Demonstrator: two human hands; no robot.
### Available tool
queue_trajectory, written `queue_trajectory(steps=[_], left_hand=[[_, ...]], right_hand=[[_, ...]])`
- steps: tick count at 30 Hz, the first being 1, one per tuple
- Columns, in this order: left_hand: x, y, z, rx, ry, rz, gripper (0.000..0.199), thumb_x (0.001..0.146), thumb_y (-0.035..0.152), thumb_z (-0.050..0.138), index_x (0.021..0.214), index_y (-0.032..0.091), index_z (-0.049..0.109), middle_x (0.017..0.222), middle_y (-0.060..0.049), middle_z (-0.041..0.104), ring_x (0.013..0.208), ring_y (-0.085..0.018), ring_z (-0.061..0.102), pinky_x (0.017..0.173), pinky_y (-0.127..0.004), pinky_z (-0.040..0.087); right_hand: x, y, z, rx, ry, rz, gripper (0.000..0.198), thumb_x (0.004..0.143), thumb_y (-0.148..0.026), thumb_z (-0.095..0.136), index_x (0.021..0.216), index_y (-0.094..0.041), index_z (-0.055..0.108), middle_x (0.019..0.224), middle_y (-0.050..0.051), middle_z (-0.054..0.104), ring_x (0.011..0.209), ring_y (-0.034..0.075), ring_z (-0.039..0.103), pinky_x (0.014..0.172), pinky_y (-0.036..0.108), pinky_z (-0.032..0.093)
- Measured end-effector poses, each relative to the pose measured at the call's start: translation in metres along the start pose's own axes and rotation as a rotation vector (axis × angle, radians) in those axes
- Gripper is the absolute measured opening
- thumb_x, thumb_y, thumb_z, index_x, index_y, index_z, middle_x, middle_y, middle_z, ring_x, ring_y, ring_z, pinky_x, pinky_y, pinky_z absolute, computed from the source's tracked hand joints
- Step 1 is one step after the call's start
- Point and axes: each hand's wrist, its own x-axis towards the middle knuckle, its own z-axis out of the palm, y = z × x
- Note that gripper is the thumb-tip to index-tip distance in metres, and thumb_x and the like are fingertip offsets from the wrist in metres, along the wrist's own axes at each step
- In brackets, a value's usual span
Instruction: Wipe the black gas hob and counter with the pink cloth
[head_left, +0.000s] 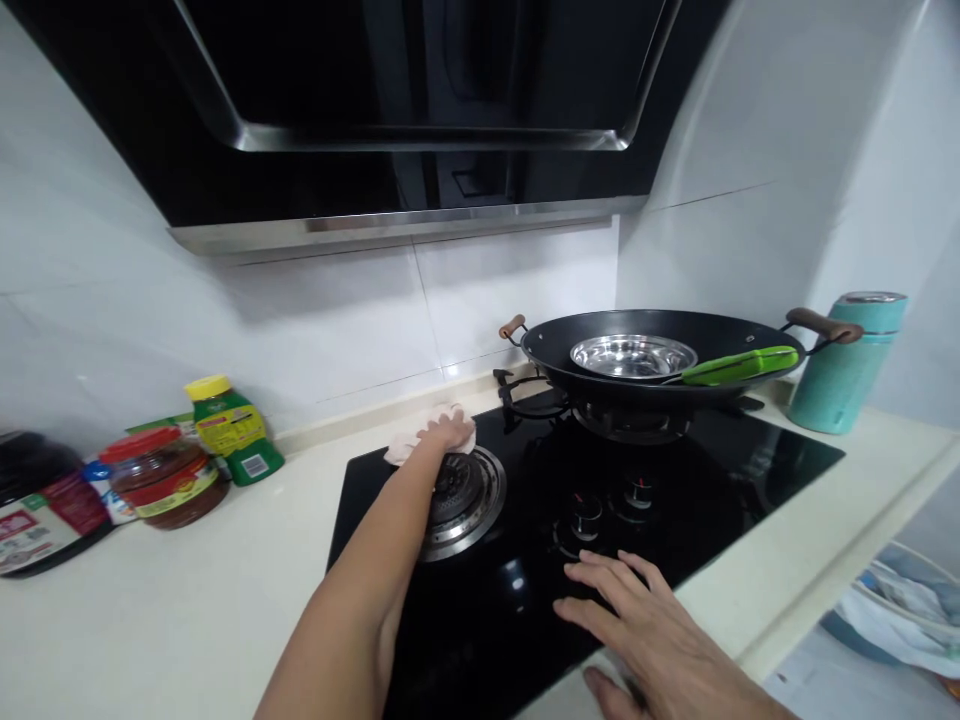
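My left hand (448,430) reaches to the back of the black glass gas stove (480,620), its fingers closed on a pale cloth (405,447) pressed against the surface behind the left burner (465,500). That burner has no pan support over it. Near the front edge, my right hand (637,620) hovers over or rests on the glass with fingers spread and nothing in them; contact is unclear. Two control knobs (586,518) stand just beyond its fingertips. On the right burner sits a black wok (555,345) with wooden handles, holding a steel bowl (634,356) and a green-handled utensil (739,368).
A black range hood (420,180) hangs low over the stove. At left on the counter (187,610) stand a green bottle (236,430), a red-lidded jar (165,478) and a dark container (49,510). A turquoise flask (847,370) stands right; a lined bin (900,610) is below.
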Motion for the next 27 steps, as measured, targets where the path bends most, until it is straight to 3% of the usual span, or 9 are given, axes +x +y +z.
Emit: queue_trajectory(steps=[6, 10, 13, 16, 23, 27], left_hand=[[-0.012, 0.084, 0.017, -0.066, 0.027, 0.029, 0.045, 0.098, 0.040, 0.064, 0.137, 0.020, 0.056, 0.141, -0.011, 0.057, 0.121, -0.028, 0.060, 0.101, -0.053, 0.052], [-0.043, 0.111, 0.026, -0.101, 0.002, 0.091, 0.060, 0.098, 0.047, 0.060, 0.151, 0.023, 0.044, 0.159, -0.013, 0.040, 0.141, -0.035, 0.044, 0.114, -0.064, 0.036], [-0.071, 0.113, 0.027, -0.124, -0.047, 0.164, 0.063, 0.102, 0.054, 0.043, 0.159, 0.030, 0.030, 0.170, -0.010, 0.023, 0.153, -0.038, 0.024, 0.121, -0.068, 0.018], [-0.099, 0.111, 0.028, -0.137, -0.080, 0.233, 0.062, 0.103, 0.055, 0.030, 0.161, 0.036, 0.025, 0.172, -0.002, 0.017, 0.157, -0.037, 0.015, 0.123, -0.064, 0.010], [-0.159, 0.108, 0.033, -0.199, -0.066, 0.300, 0.067, 0.097, 0.057, 0.033, 0.160, 0.033, 0.032, 0.171, -0.001, 0.023, 0.156, -0.038, 0.018, 0.124, -0.058, 0.015], [-0.196, 0.091, 0.030, -0.249, -0.052, 0.360, 0.067, 0.095, 0.058, 0.042, 0.157, 0.033, 0.039, 0.169, -0.001, 0.030, 0.155, -0.035, 0.021, 0.126, -0.054, 0.017]], right_hand=[[-0.001, -0.006, -0.009, 0.057, -0.043, 0.047, 0.047, 0.092, -0.028, 0.058, 0.138, -0.032, 0.061, 0.147, 0.008, 0.056, 0.141, 0.032, 0.046, 0.118, 0.060, 0.031], [-0.006, -0.006, -0.004, 0.084, -0.001, 0.051, 0.045, 0.096, -0.038, 0.058, 0.140, -0.030, 0.059, 0.149, 0.010, 0.054, 0.142, 0.032, 0.045, 0.120, 0.062, 0.028], [-0.010, -0.003, 0.003, 0.100, 0.093, 0.079, 0.046, 0.102, -0.044, 0.050, 0.145, -0.028, 0.054, 0.148, 0.011, 0.054, 0.140, 0.028, 0.046, 0.121, 0.058, 0.028], [-0.012, 0.000, 0.007, 0.096, 0.132, 0.080, 0.043, 0.103, -0.048, 0.048, 0.140, -0.029, 0.059, 0.145, 0.009, 0.056, 0.139, 0.027, 0.047, 0.121, 0.057, 0.030], [-0.014, -0.002, 0.011, 0.030, 0.183, 0.086, 0.038, 0.101, -0.048, 0.051, 0.129, -0.029, 0.067, 0.143, 0.008, 0.059, 0.135, 0.029, 0.052, 0.117, 0.057, 0.036], [-0.017, -0.001, 0.018, -0.026, 0.193, 0.062, 0.039, 0.101, -0.048, 0.050, 0.131, -0.029, 0.066, 0.144, 0.008, 0.060, 0.136, 0.029, 0.053, 0.117, 0.059, 0.036]])
